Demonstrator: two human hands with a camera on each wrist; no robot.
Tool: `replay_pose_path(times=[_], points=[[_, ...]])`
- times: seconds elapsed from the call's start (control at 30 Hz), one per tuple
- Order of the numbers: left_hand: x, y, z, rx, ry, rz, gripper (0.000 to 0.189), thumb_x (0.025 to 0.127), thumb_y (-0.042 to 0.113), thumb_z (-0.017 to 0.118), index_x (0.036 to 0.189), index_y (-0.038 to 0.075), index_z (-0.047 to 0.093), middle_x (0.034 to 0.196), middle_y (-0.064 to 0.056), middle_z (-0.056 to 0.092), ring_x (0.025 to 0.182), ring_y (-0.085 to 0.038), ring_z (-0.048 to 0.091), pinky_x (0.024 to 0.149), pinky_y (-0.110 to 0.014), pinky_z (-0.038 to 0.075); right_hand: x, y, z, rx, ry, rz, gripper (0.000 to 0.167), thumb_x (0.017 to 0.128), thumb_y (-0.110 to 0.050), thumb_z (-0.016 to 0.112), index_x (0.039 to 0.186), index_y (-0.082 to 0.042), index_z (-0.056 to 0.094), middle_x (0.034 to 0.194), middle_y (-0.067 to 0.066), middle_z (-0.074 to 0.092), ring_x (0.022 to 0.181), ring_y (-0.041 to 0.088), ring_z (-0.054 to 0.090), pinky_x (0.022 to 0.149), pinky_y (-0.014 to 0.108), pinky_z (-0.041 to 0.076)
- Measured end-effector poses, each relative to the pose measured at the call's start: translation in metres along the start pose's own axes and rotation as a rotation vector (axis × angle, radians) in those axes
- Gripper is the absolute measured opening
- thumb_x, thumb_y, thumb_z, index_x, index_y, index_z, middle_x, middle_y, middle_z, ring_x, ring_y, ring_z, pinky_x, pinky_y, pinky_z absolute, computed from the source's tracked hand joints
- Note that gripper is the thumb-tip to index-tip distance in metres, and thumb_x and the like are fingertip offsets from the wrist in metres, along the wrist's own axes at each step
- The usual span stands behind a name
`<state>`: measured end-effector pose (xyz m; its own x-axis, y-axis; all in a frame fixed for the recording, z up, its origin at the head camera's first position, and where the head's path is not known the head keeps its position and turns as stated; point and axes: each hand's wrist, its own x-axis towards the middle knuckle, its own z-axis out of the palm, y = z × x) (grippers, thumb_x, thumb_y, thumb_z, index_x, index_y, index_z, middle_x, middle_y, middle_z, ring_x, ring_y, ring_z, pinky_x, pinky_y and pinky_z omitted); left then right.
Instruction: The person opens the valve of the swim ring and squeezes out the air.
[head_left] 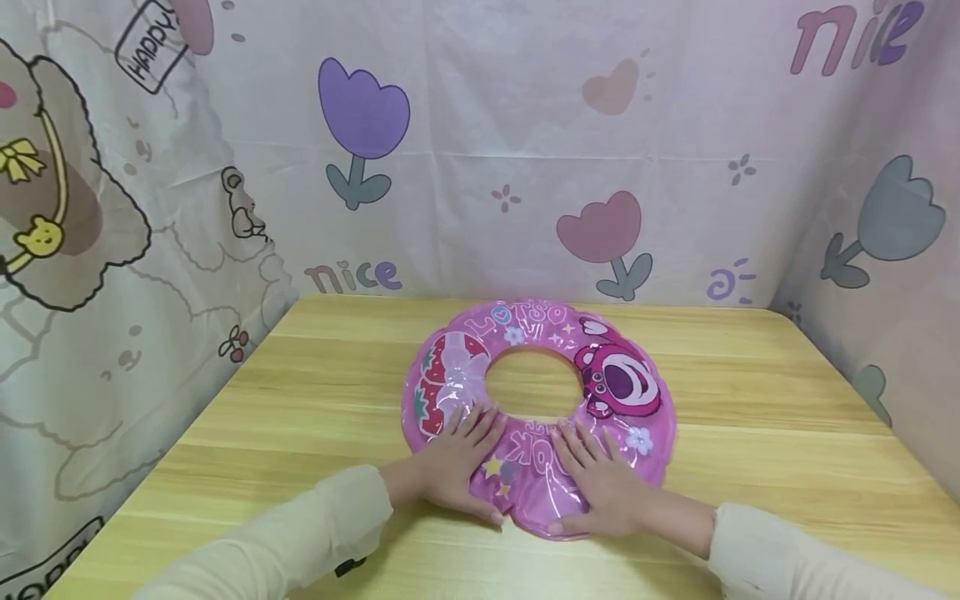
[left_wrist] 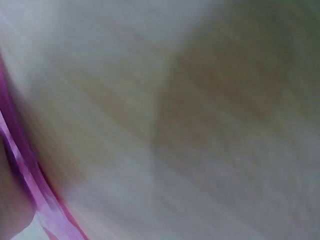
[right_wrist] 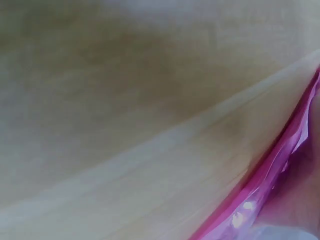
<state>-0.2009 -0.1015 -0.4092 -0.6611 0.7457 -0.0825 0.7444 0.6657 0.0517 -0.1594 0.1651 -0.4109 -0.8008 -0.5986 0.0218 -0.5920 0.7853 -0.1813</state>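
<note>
A pink inflatable swim ring [head_left: 622,454] lies flat on the wooden table, printed with strawberries, a bear's face, stars and lettering. Its near side looks slack and dented. On the near left part rests my left hand [head_left: 459,462], fingers spread toward the centre hole and thumb by the near edge. My right hand [head_left: 603,487] presses on the near right part with fingers extended. In the left wrist view only a strip of the pink ring [left_wrist: 37,185] shows at the left edge. The right wrist view catches the ring's edge [right_wrist: 260,185] at lower right, beside blurred skin.
The wooden table [head_left: 322,375] reaches back to a printed cloth backdrop [head_left: 480,100] with tulips and hearts. Similar cloth hangs along the left and right sides. A small black item [head_left: 350,567] shows under the left sleeve.
</note>
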Motion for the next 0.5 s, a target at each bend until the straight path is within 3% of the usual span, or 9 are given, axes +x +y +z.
replay_pose_path(times=[0.23, 0.5], points=[[0.002, -0.006, -0.003, -0.060, -0.080, -0.025, 0.115, 0.073, 0.074, 0.052, 0.149, 0.007, -0.003, 0.156, -0.015, -0.008, 0.143, -0.034, -0.011, 0.115, -0.055, -0.002, -0.002, 0.010, -0.006, 0.010, -0.008, 0.009, 0.113, 0.070, -0.074, 0.056, 0.146, 0.001, 0.019, 0.153, 0.024, 0.011, 0.141, 0.043, 0.008, 0.110, 0.064, 0.005], [0.007, -0.007, -0.006, -0.036, -0.145, -0.042, 0.118, 0.071, 0.078, 0.051, 0.149, 0.009, -0.004, 0.156, -0.014, -0.010, 0.143, -0.032, -0.013, 0.115, -0.053, -0.005, -0.003, 0.014, -0.017, 0.047, -0.054, 0.014, 0.117, 0.066, -0.071, 0.061, 0.147, 0.001, 0.016, 0.153, 0.026, 0.006, 0.140, 0.045, 0.005, 0.111, 0.063, 0.005]])
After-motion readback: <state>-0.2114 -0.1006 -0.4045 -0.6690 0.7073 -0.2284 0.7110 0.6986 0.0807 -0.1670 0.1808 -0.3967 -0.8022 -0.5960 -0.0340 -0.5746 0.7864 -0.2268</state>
